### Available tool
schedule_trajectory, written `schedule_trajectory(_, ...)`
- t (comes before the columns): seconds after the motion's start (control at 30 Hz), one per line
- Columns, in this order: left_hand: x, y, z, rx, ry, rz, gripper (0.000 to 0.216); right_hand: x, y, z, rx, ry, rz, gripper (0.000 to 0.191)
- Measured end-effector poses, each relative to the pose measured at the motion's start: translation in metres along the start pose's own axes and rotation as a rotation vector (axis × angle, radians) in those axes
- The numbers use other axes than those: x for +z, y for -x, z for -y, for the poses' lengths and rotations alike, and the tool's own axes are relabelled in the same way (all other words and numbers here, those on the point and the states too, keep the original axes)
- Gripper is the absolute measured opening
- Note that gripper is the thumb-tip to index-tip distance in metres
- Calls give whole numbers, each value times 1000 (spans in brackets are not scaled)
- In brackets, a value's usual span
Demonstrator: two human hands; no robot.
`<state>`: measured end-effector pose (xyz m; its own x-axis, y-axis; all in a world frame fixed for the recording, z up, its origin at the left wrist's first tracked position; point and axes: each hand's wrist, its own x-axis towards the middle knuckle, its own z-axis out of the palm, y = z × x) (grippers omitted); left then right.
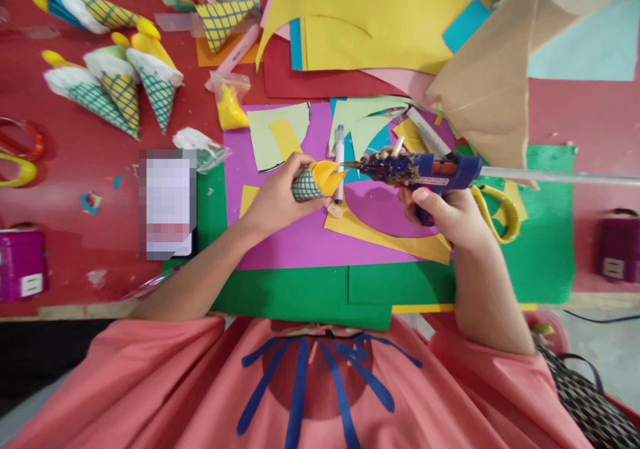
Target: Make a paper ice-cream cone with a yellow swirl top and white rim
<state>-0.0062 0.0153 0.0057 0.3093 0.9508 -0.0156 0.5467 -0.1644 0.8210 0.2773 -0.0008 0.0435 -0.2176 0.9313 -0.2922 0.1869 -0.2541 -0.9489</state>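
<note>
My left hand (283, 199) is closed round a small paper cone (306, 186) with a blue lattice pattern. Folded yellow paper (327, 178) sticks out of its wide end, toward the right. My right hand (443, 212) grips a dark blue hot glue gun (425, 171), its nozzle pointing left at the yellow paper; whether the tip touches it I cannot tell. A clear glue stick (555, 177) juts from the gun's back. Beneath the hands lie a marker (339, 162), yellow paper scraps (390, 233) and a purple sheet (280, 249).
Several finished cones (105, 92) lie at the upper left, near a bag of yellow material (231, 105). A phone (169, 205) rests left of my forearm. Yellow-handled scissors (507, 219) lie beside my right wrist. Yellow sheets (390, 22) and brown paper (493, 82) spread across the back.
</note>
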Motion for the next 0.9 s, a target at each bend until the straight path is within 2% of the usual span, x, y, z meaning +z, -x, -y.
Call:
schedule_trajectory(0.2, 0, 0, 1, 11, -2, -18, 49, 3, 0, 3, 14, -19, -9, 56)
schedule_trajectory(0.3, 1, 0, 1, 41, 17, -27, 48, -1, -2, 5, -34, 7, -34, 52)
schedule_trajectory(0.4, 1, 0, 1, 67, 20, -41, 49, -10, -1, 5, -93, 31, -55, 41)
schedule_trajectory(0.53, 3, 1, 4, 69, 18, -57, 53, -25, 14, 4, -82, -44, -149, 23)
schedule_trajectory(0.6, 4, 2, 6, 63, 16, -65, 54, -36, 27, 2, -80, -12, -306, 18)
schedule_trajectory(0.73, 4, 3, 4, 83, 11, -39, 57, -74, 48, -19, -135, 62, -910, 19)
schedule_trajectory(0.83, 1, 4, -1, 83, -16, -5, 58, -113, 52, -46, -53, 58, -1173, 32)
schedule_trajectory(0.9, -1, 5, -4, 76, -46, 13, 52, -138, 54, -63, -62, 90, -1467, 46)
